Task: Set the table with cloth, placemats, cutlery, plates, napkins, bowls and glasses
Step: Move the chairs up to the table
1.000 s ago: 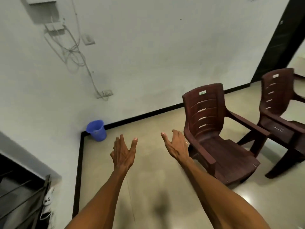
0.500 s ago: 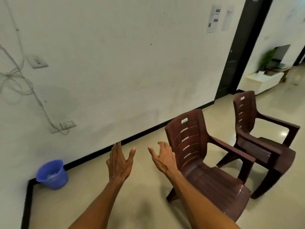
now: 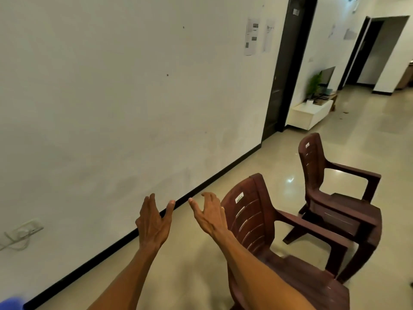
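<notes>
No table, cloth, cutlery or dishes are in view. My left hand [image 3: 153,220] is raised in front of me with its fingers spread and relaxed, holding nothing. My right hand [image 3: 209,214] is raised beside it, fingers loosely bent, also holding nothing. It is level with the backrest of the nearer brown plastic chair [image 3: 252,218] and a short gap separates the two hands.
A second brown chair [image 3: 335,191] stands further right. A white wall [image 3: 111,108] with a black skirting runs on my left. A dark door frame [image 3: 286,70], a low white cabinet [image 3: 308,113] with a plant and a hallway lie ahead. A blue bucket [image 3: 11,304] shows at bottom left.
The view has swung to the right: the blue bucket slid to the bottom left corner and the hallway and cabinet came into sight. Both hands stay raised and hold nothing.
</notes>
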